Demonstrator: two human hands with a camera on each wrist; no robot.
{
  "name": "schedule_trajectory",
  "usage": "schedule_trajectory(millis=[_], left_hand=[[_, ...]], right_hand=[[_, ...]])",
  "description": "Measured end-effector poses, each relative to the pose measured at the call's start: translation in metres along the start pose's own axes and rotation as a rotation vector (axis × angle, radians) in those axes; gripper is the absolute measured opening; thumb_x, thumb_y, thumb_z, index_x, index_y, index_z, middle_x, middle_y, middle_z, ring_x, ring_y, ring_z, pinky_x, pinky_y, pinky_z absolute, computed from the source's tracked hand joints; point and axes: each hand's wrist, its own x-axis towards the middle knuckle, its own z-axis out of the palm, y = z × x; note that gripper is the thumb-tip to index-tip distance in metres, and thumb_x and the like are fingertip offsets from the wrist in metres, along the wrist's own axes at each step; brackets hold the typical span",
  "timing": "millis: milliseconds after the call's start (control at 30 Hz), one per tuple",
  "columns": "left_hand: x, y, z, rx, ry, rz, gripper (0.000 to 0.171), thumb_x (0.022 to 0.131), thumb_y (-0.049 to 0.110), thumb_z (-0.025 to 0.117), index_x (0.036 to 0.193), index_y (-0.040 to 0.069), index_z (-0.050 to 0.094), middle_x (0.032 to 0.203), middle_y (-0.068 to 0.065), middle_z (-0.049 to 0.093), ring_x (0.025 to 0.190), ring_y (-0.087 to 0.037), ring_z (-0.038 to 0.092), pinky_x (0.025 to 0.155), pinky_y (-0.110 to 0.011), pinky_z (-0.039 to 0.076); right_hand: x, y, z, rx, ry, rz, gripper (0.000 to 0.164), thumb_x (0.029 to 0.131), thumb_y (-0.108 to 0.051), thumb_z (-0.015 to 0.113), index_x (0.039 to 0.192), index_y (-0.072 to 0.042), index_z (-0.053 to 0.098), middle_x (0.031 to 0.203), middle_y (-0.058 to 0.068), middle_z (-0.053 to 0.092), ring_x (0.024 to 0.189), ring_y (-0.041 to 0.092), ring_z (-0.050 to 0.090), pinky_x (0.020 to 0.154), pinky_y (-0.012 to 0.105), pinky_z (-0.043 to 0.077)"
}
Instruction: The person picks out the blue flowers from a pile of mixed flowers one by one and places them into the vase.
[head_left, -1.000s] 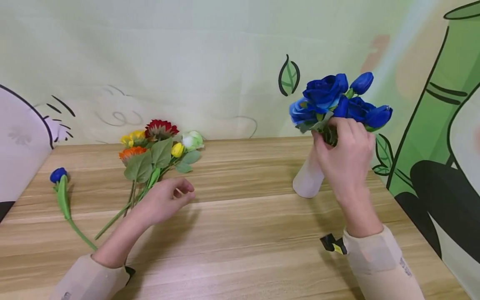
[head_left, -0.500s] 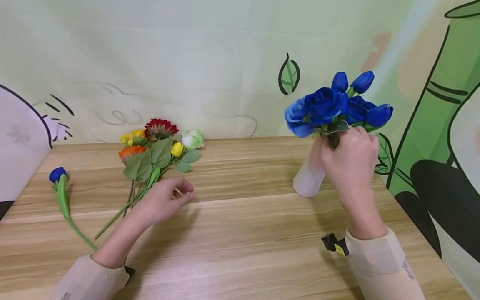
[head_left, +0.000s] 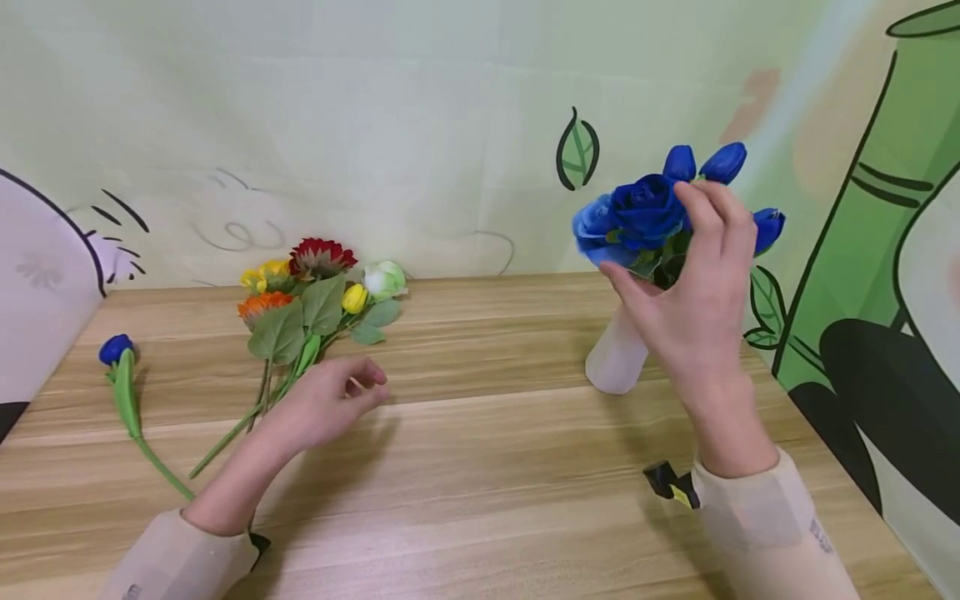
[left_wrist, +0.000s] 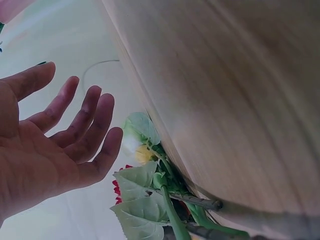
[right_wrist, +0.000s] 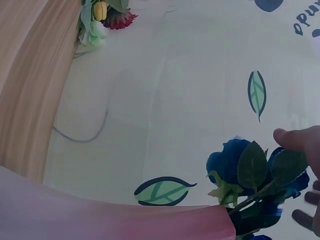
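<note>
A white vase (head_left: 617, 360) stands at the right of the table, filled with blue artificial roses (head_left: 647, 208) and blue tulips (head_left: 723, 162). My right hand (head_left: 703, 279) is raised beside the blooms, thumb and fingers spread apart around a rose's side and gripping nothing. In the right wrist view, the thumb (right_wrist: 292, 139) is close to the rose leaves (right_wrist: 252, 165) above the vase mouth. My left hand (head_left: 330, 404) hovers over the table with loosely bent fingers and holds nothing; its palm (left_wrist: 45, 160) shows in the left wrist view.
Beyond the left hand lies a pile of artificial flowers: a red one (head_left: 321, 258), an orange one (head_left: 262, 307), yellow ones and a whitish-green one (head_left: 384, 281). A single blue tulip (head_left: 127, 392) lies at the far left. A printed cloth backdrop (head_left: 450, 167) rises behind the table.
My right hand has let go below the blooms and spread its fingers upward. The roses first leaned left and lower, then shifted slightly back. The left hand stays put.
</note>
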Motion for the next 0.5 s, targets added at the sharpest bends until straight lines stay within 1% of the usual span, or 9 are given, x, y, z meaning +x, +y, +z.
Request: schedule_trajectory(millis=[67,100,200,333,433,500], left_hand=[[0.0003,-0.0001,-0.0002,-0.002,-0.002,0.000,0.022,0.100,0.022,0.068,0.112,0.003,0.070,0.107,-0.007,0.072,0.095,-0.025,0.067,0.076,-0.040,0.056],[0.0004,-0.0001,-0.0003,-0.003,-0.002,-0.001,0.023,0.100,0.022,0.068,0.112,0.003,0.070,0.107,-0.007,0.072,0.095,-0.025,0.067,0.076,-0.041,0.056],[0.0007,-0.0003,-0.0003,-0.004,-0.004,0.000,0.023,0.100,0.022,0.068,0.112,0.003,0.070,0.107,-0.007,0.072,0.095,-0.025,0.067,0.077,-0.041,0.056],[0.0010,0.0002,-0.0005,0.001,-0.007,0.001,0.023,0.100,0.022,0.068,0.112,0.003,0.070,0.107,-0.007,0.071,0.095,-0.025,0.067,0.077,-0.041,0.056],[0.0009,0.0010,-0.0007,0.004,-0.011,0.003,0.022,0.100,0.023,0.068,0.111,0.003,0.070,0.106,-0.007,0.071,0.094,-0.025,0.066,0.076,-0.040,0.056],[0.0008,0.0014,-0.0007,0.006,-0.012,0.004,0.022,0.100,0.023,0.068,0.111,0.003,0.070,0.106,-0.007,0.071,0.094,-0.024,0.066,0.076,-0.040,0.056]], right_hand=[[0.0053,-0.0004,0.0011,0.015,-0.029,-0.087,0.080,0.078,-0.015,0.092,0.143,0.000,0.050,0.152,0.020,0.044,0.142,0.035,0.038,0.115,0.050,0.031],[0.0074,-0.0004,0.0017,0.013,-0.052,-0.119,0.076,0.080,-0.014,0.090,0.143,0.002,0.052,0.154,0.018,0.044,0.144,0.035,0.037,0.117,0.051,0.029],[0.0104,-0.0005,0.0030,-0.025,-0.124,-0.176,0.064,0.087,-0.014,0.083,0.141,0.006,0.054,0.153,0.020,0.046,0.145,0.036,0.037,0.118,0.052,0.028],[0.0109,0.0000,0.0025,-0.066,-0.174,-0.194,0.053,0.093,-0.013,0.075,0.137,0.009,0.056,0.146,0.026,0.052,0.144,0.039,0.040,0.119,0.050,0.028],[0.0101,0.0002,0.0013,-0.072,-0.165,-0.183,0.046,0.093,-0.010,0.073,0.133,0.009,0.060,0.141,0.025,0.056,0.142,0.038,0.042,0.118,0.049,0.030],[0.0087,-0.0004,0.0001,-0.078,-0.159,-0.165,0.044,0.093,-0.010,0.073,0.131,0.008,0.062,0.139,0.024,0.058,0.141,0.037,0.043,0.117,0.051,0.032]])
